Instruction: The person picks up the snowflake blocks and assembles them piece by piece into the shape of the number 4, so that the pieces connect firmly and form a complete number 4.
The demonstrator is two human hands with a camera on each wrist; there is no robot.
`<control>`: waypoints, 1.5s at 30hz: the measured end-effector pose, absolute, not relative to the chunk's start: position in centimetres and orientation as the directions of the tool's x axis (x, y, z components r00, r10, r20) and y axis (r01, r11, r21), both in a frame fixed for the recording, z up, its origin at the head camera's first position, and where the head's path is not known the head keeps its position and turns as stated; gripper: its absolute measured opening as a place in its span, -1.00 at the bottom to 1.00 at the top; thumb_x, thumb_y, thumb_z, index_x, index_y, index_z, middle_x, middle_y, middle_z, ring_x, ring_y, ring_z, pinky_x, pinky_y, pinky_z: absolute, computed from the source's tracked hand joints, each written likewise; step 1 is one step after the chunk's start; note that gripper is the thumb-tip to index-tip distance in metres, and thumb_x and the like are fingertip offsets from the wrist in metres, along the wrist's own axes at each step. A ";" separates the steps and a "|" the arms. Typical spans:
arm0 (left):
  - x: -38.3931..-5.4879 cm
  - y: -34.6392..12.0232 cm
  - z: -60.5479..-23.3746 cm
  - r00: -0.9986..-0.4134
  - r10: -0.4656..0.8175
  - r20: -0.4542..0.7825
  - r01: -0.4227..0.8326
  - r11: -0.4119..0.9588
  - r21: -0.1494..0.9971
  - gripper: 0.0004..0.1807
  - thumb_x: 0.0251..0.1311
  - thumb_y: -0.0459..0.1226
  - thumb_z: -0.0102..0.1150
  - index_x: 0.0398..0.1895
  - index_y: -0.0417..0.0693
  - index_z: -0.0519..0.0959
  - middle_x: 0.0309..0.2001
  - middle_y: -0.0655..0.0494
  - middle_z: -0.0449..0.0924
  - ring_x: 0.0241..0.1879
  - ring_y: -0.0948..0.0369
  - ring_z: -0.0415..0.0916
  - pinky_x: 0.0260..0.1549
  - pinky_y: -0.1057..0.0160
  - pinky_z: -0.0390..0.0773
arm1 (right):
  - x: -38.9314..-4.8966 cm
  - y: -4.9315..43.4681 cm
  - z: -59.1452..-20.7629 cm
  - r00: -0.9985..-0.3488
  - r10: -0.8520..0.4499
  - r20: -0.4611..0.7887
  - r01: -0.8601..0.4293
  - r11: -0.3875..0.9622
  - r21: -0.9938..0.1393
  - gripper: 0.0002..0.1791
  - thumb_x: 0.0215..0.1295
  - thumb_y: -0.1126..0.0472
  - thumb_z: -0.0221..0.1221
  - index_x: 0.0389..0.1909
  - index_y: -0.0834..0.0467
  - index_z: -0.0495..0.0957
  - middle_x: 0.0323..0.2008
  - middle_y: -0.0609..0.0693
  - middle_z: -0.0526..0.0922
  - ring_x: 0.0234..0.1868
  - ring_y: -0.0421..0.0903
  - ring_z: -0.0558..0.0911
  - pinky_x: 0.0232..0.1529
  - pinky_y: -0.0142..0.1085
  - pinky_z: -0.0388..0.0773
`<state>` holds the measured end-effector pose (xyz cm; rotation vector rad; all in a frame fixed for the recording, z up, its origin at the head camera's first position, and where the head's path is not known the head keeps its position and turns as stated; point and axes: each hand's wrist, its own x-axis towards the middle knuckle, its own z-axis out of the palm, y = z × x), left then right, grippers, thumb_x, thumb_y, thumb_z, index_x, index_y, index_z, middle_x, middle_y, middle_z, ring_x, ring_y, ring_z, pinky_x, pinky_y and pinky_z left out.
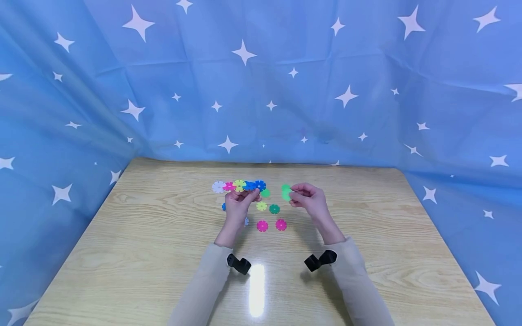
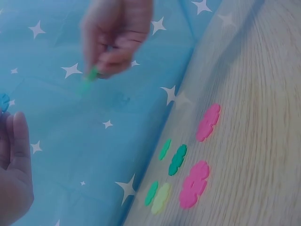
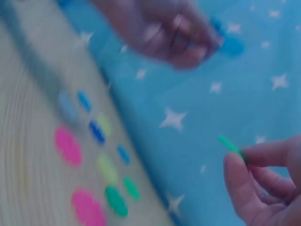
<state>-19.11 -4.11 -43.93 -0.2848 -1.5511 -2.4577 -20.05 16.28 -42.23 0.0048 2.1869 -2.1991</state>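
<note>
My left hand [image 1: 238,206] grips a row of joined notched discs [image 1: 239,185] by its blue right end, raised over the table. From left to right the row runs white, pink, yellow and blue. Across from it, my right hand [image 1: 311,201] pinches a bright green notched disc [image 1: 286,194] between thumb and fingers; in the right wrist view this green disc [image 3: 229,143] appears edge-on. A gap separates the green piece from the row's blue end. The left palm covers part of the row in the left wrist view.
Loose discs lie on the wooden table [image 1: 134,253] below the hands: two pink discs [image 1: 263,226], a dark green disc [image 1: 274,209], a yellow disc [image 1: 262,206], and several blue and green ones. A blue star-patterned curtain [image 1: 261,90] hangs behind.
</note>
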 end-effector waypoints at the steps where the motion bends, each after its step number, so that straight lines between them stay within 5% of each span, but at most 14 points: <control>1: -19.1 -4.1 -43.9 -0.956 -0.082 0.281 0.289 -0.417 0.862 -0.69 0.13 -0.51 0.18 -0.63 0.05 0.65 -0.62 0.20 0.63 -0.56 0.30 0.61 -0.26 0.27 0.67 | -19.8 16.0 -41.8 -0.999 -0.037 -0.021 0.023 -0.036 -0.999 -0.70 0.19 0.46 0.17 -0.09 0.55 0.42 -0.51 -0.07 0.60 -0.52 -0.22 0.63 -0.37 -0.40 0.66; 11: -19.0 -3.9 -44.0 -0.956 -0.064 0.285 0.285 -0.414 0.865 -0.72 0.13 -0.51 0.18 -0.60 0.03 0.65 -0.60 0.19 0.64 -0.57 0.29 0.61 -0.25 0.26 0.67 | -18.1 13.3 -38.8 -0.998 -0.060 -0.015 0.027 -0.202 -0.979 -0.91 0.23 0.42 0.16 -0.25 0.27 0.53 -0.49 -0.02 0.63 -0.53 -0.20 0.63 -0.38 -0.41 0.66; 18: -19.0 -3.9 -43.9 -0.960 -0.060 0.273 0.274 -0.383 0.882 -0.87 0.13 -0.49 0.19 -0.52 -0.43 0.61 -0.62 0.18 0.64 -0.57 0.28 0.61 -0.21 0.23 0.66 | -18.2 12.4 -38.7 -0.999 -0.036 -0.038 0.046 -0.234 -0.971 -0.92 0.24 0.44 0.15 -0.27 0.27 0.53 -0.52 -0.04 0.62 -0.55 -0.21 0.63 -0.40 -0.43 0.65; 23: -19.0 -4.0 -43.8 -0.960 -0.050 0.276 0.276 -0.356 0.893 -0.85 0.14 -0.49 0.19 -0.50 -0.51 0.58 -0.61 0.21 0.63 -0.55 0.29 0.60 -0.20 0.25 0.65 | -18.3 12.3 -38.4 -0.995 -0.045 -0.093 0.102 -0.281 -0.954 -0.91 0.22 0.45 0.15 -0.35 0.21 0.56 -0.52 -0.01 0.59 -0.57 -0.20 0.62 -0.41 -0.43 0.64; 34: -19.0 -4.1 -43.7 -0.951 -0.023 0.309 0.302 -0.296 0.906 -0.90 0.13 -0.46 0.22 -0.52 -0.25 0.63 -0.56 0.24 0.63 -0.52 0.29 0.62 -0.25 0.27 0.66 | -18.5 12.5 -38.0 -0.986 -0.114 -0.124 0.153 -0.292 -0.944 -0.79 0.21 0.48 0.14 -0.50 0.15 0.60 -0.55 0.01 0.54 -0.61 -0.19 0.59 -0.46 -0.45 0.64; 41: -19.0 -4.1 -43.6 -0.935 -0.044 0.353 0.351 -0.281 0.893 -0.80 0.14 -0.48 0.20 -0.43 -0.61 0.50 -0.54 0.25 0.63 -0.51 0.31 0.62 -0.26 0.25 0.67 | -18.3 12.2 -38.0 -0.992 -0.083 -0.095 0.113 -0.246 -0.963 -0.97 0.20 0.44 0.19 -0.35 0.32 0.60 -0.49 0.00 0.59 -0.58 -0.20 0.61 -0.41 -0.43 0.65; 45: -19.0 -4.0 -43.5 -0.943 -0.083 0.322 0.331 -0.296 0.896 -0.77 0.14 -0.47 0.20 -0.52 -0.60 0.50 -0.60 0.23 0.60 -0.54 0.30 0.61 -0.30 0.32 0.66 | -18.1 12.0 -38.6 -0.995 -0.091 -0.028 0.047 -0.216 -0.975 -0.73 0.19 0.44 0.20 -0.08 0.45 0.52 -0.42 -0.03 0.61 -0.45 -0.23 0.63 -0.26 -0.40 0.65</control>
